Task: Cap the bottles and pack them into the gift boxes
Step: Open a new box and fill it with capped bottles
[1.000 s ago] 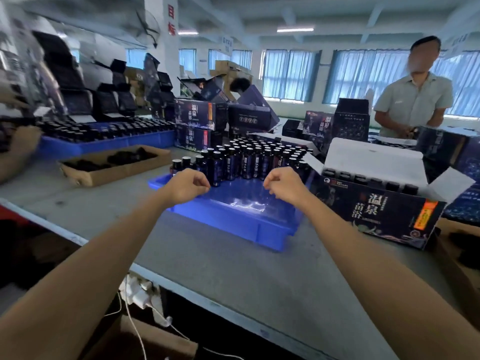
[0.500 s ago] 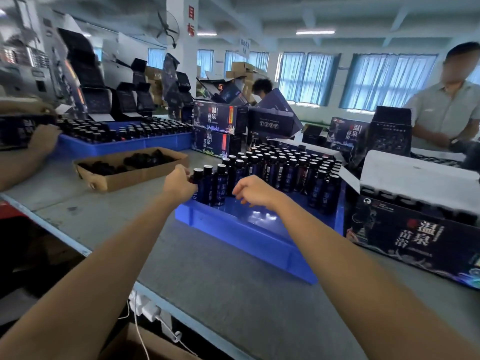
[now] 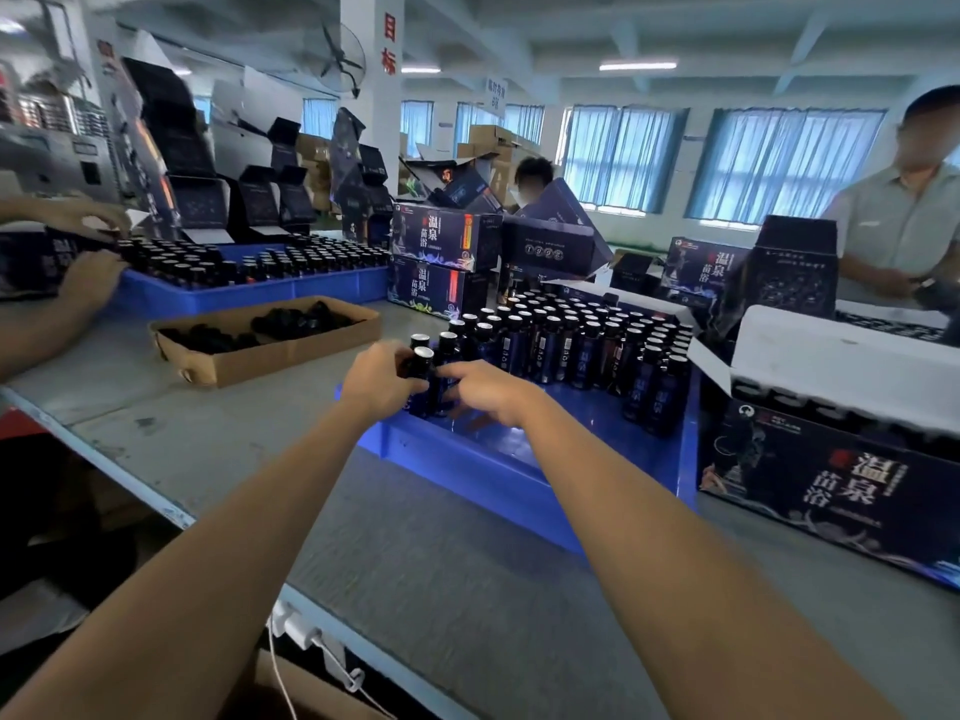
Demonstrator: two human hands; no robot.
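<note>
A blue tray on the grey table holds several small dark bottles with silver tops, massed at its far side. At the tray's near left corner, my left hand grips one dark bottle round its neck. My right hand has its fingers curled round the bottles beside it. An open dark gift box with a white flap stands right of the tray, with rows of capped bottles inside.
A shallow cardboard tray of black caps lies left of the blue tray. Behind it a second blue tray of bottles, worked by another person's hands. Stacked gift boxes stand at the back. A person stands far right.
My view has swung left and closer. Both hands moved from the tray's near edge to the bottles at its left corner and took hold of them.
</note>
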